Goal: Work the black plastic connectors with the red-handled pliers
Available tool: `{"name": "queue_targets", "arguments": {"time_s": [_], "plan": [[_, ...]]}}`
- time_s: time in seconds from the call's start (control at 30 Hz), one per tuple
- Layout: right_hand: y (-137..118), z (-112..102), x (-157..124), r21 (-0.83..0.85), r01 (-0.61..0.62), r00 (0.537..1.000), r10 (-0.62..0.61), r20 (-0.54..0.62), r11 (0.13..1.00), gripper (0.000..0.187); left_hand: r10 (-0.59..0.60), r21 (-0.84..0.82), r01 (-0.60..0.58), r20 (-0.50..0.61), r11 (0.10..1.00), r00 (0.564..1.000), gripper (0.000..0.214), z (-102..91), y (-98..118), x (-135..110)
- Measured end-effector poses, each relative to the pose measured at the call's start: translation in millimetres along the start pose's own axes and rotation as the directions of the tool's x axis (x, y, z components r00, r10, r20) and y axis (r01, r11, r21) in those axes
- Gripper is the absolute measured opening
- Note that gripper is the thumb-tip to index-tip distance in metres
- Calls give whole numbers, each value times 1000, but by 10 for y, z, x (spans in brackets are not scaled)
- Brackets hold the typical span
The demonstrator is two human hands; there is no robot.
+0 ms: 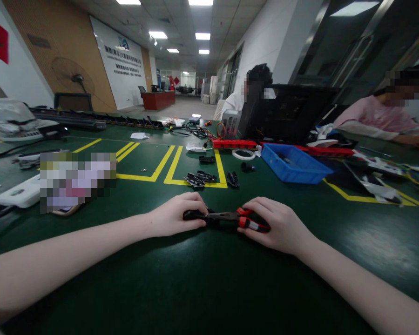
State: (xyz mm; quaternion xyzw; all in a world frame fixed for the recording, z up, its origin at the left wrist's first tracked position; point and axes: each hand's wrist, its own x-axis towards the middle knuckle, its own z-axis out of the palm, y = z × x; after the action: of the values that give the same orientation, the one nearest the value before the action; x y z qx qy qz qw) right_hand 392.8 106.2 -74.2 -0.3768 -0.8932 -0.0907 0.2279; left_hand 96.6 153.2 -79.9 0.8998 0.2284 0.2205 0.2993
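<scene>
My right hand [274, 223] is closed around the red and black handles of a pair of pliers [226, 216], whose long jaws point left. Between the fingers of my left hand [178, 215] is a small black part [192, 215], partly covered by the fingers. The jaw tips meet this part just above the green table; whether they grip it I cannot tell. Beyond my hands lie several small black plastic parts [199, 178], some inside a yellow taped outline. A further black part [233, 179] rests just right of the others.
A blue bin [295, 163] with dark items stands at the right, near red power strips [235, 144] and a white ring [243, 154]. At left lie a blurred-out phone [68, 210] and a white device [21, 191]. Two people sit across the table by a large black panel [289, 111].
</scene>
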Motion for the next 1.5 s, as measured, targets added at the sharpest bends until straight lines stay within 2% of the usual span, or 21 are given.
{"name": "queue_targets", "arguments": {"time_s": [0.5, 0.93, 1.2, 1.5], "plan": [[20, -20, -10, 29, -34, 998, 32, 55, 999, 34, -38, -62, 38, 0, 997, 999, 12, -21, 14, 10], [-7, -12, 0, 1, -25, 999, 25, 41, 1000, 32, -33, -66, 33, 8, 997, 999, 16, -26, -10, 3], [10, 2, 1, -29, -19, 1000, 18, -18, 999, 38, -53, -81, 52, -4, 995, 999, 12, -33, 39, 11], [-12, -16, 0, -16, -28, 999, 27, -20, 999, 39, -59, -85, 58, -10, 995, 998, 12, -38, 80, 0]]}}
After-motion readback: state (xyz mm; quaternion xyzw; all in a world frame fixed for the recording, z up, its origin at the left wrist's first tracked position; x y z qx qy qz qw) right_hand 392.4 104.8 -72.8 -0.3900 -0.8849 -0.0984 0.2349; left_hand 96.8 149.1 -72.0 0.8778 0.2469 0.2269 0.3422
